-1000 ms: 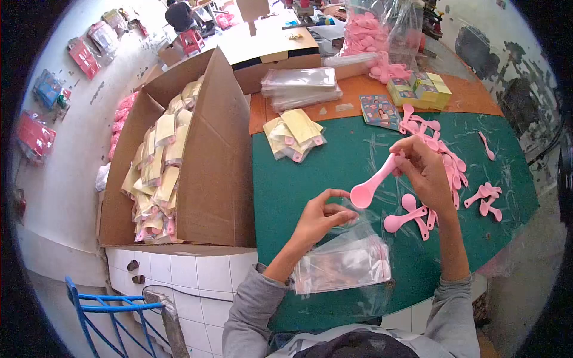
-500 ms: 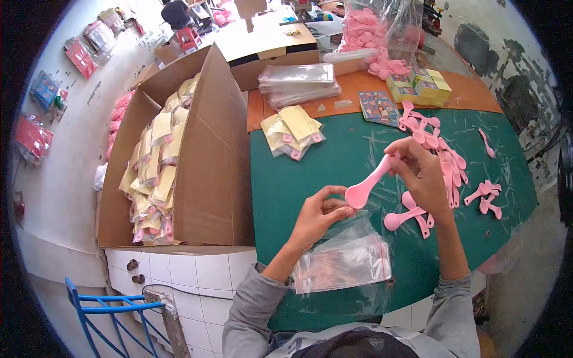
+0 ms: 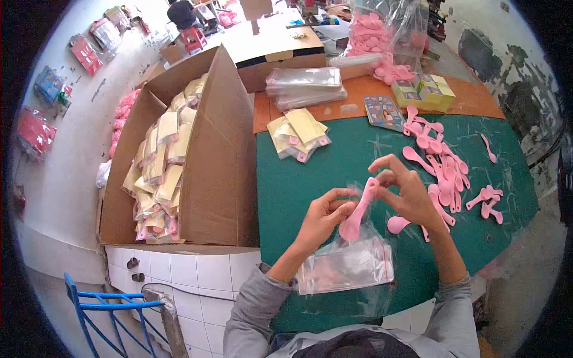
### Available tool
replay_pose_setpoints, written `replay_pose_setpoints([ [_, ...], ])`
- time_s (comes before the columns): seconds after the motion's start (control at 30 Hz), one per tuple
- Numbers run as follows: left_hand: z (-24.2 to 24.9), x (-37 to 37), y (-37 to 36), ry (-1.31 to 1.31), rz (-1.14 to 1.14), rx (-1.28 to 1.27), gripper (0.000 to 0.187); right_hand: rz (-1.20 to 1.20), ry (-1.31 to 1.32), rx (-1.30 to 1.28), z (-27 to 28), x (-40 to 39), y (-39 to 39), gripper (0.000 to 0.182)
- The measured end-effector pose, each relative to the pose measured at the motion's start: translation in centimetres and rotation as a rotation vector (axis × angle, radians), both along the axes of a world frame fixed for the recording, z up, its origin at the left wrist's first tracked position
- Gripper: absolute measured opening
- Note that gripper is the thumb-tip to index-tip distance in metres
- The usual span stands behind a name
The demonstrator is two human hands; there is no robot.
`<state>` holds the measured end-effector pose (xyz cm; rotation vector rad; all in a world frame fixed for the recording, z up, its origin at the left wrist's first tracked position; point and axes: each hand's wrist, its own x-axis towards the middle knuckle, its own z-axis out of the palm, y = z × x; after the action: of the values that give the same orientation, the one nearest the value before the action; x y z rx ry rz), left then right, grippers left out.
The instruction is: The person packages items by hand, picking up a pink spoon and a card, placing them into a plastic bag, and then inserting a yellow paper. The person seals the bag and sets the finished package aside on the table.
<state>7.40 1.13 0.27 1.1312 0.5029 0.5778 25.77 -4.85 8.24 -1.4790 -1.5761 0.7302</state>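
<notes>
A pink spoon (image 3: 354,222) hangs bowl down between my hands. My right hand (image 3: 403,192) pinches its handle end. My left hand (image 3: 325,219) has thumb and fingers closed on clear film beside the spoon; the film is partly lost in glare. Just below lies a stack of clear plastic bags (image 3: 343,268) on the green mat (image 3: 298,191). Several loose pink spoons (image 3: 444,173) are heaped to the right of my right hand. Filled packets with cream cards (image 3: 298,131) lie farther back on the left.
A tall cardboard box (image 3: 218,161) full of packets stands at left. Behind the mat are more clear bags (image 3: 304,80), a patterned card (image 3: 383,112), yellow-edged card stacks (image 3: 424,93) and a bag of pink spoons (image 3: 369,36). A person (image 3: 181,13) is far back.
The spoon has moved down and left in my right hand and now hangs more upright. My left hand has left the spoon's bowl and now holds clear film.
</notes>
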Motion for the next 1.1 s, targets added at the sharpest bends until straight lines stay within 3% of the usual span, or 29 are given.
replay_pose_setpoints([
  [0.13, -0.5, 0.3, -0.3, -0.028, 0.033, 0.094, 0.036, -0.005, 0.015, 0.011, -0.6, 0.0, -0.1, 0.022],
  [0.27, 1.2, -0.6, -0.5, 0.075, -0.137, -0.194, 0.041, -0.164, 0.031, 0.184, -1.1, 0.0, 0.1, 0.018],
  [0.37, 1.3, -0.7, -0.6, -0.018, -0.146, -0.177, 0.041, 0.001, -0.088, 0.169, -0.3, -0.4, -0.2, 0.014],
  [0.4, 1.0, -0.7, -0.7, -0.033, -0.11, -0.154, 0.04, 0.215, -0.099, 0.274, -0.6, -0.3, 0.3, 0.02],
  [0.5, 1.3, -0.8, -0.7, -0.078, -0.046, -0.086, 0.041, 0.303, 0.02, 0.384, -1.7, 2.1, 4.2, 0.028],
  [0.57, 1.5, -1.1, -0.8, -0.115, -0.036, -0.085, 0.04, -0.188, -0.048, 0.222, -3.5, 7.8, 9.4, 0.033],
  [0.63, 1.3, -1.2, -0.7, -0.169, -0.048, -0.121, 0.037, -0.489, -0.499, 0.15, -5.5, 13.7, 14.5, 0.037],
  [0.67, 1.2, -1.2, -0.7, -0.165, -0.051, -0.116, 0.037, -0.535, -0.735, 0.327, -8.9, 17.0, 16.2, 0.035],
  [0.73, 1.2, -1.4, -0.4, -0.158, -0.049, -0.106, 0.037, -0.591, -0.869, 0.422, -10.3, 18.7, 17.6, 0.034],
  [0.8, 1.4, -1.5, -0.1, -0.148, -0.034, -0.076, 0.04, -0.603, -0.674, 0.233, -11.5, 18.8, 17.4, 0.029],
  [0.9, 1.5, -1.4, 0.0, -0.127, -0.012, -0.059, 0.041, -0.736, -0.809, 0.458, -12.3, 18.9, 17.6, 0.024],
  [1.0, 1.3, -1.4, 0.0, -0.09, -0.029, -0.055, 0.039, -0.721, -0.735, 0.357, -8.9, 16.1, 15.0, 0.02],
  [1.1, 1.7, -1.4, 0.1, -0.048, -0.007, 0.025, 0.036, -0.498, -0.292, 0.271, -5.1, 12.7, 11.3, 0.012],
])
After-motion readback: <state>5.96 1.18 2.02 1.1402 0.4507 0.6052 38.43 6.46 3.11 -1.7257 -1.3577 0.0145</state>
